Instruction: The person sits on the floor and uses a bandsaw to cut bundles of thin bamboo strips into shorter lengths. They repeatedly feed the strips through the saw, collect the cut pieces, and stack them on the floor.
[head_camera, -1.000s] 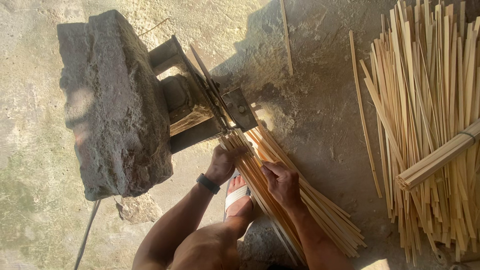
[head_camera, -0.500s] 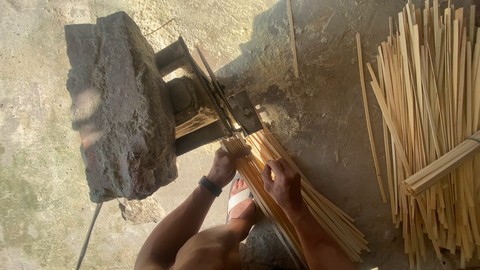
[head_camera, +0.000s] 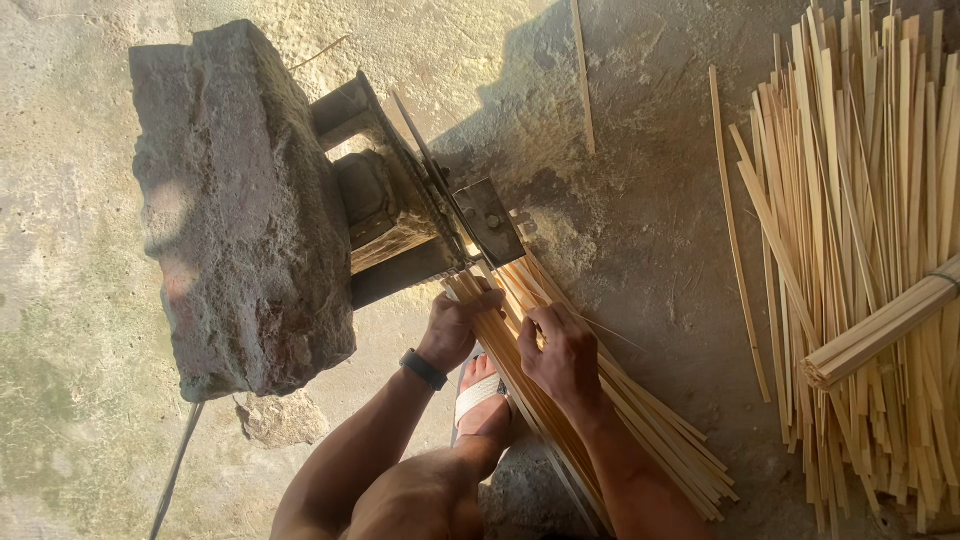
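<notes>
1. Large stone block (head_camera: 240, 210) is seen weighing down a metal blade fixture (head_camera: 440, 225) on the concrete floor (head_camera: 640, 200).
2. A big loose pile of bamboo strips (head_camera: 860, 230) lies well apart to the right, with one tied bundle (head_camera: 880, 325) across it. Judged: much stock is not yet at the fixture.
3. A working sheaf of strips (head_camera: 640, 420) is laid against the blade – one end at the fixture.
4. Left hand (head_camera: 455, 330) – fingers curled onto the strip ends beside the blade.
5. Right hand (head_camera: 560, 355) is pressed on the sheaf, fingers bent around strips.
</notes>
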